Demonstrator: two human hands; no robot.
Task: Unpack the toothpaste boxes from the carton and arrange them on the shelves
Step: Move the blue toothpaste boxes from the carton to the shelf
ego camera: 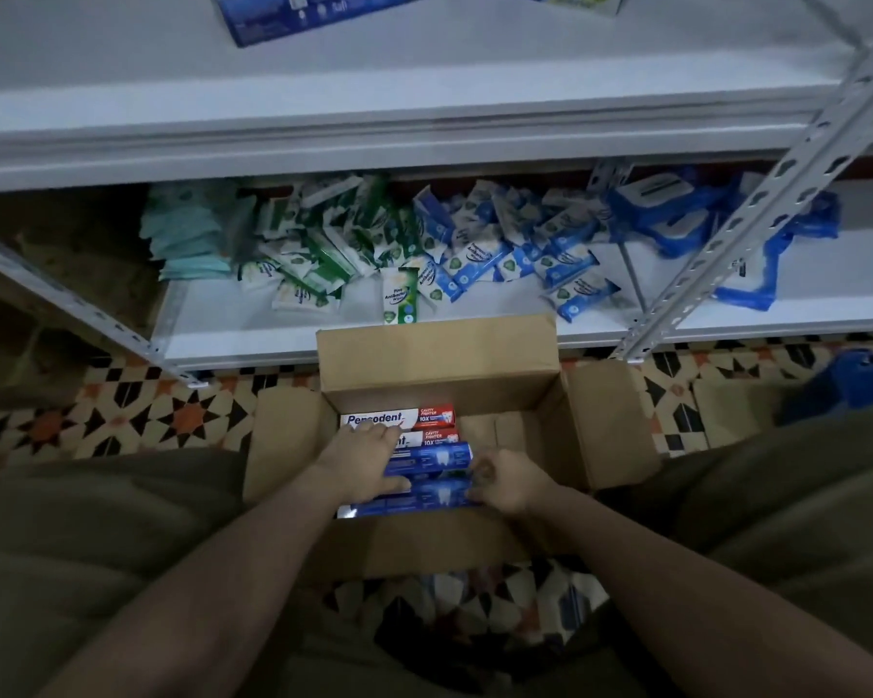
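Now | toothpaste boxes (427,458) lie flat, long axis left-right | left hand (361,458), right hand (507,481) grip opposite ends

The left hand (361,458) covers the left ends of the blue toothpaste boxes (427,460) and most of one red box's name, two blue packs (318,15) are cut by the top edge, and wipe-packet (399,294) print blurs
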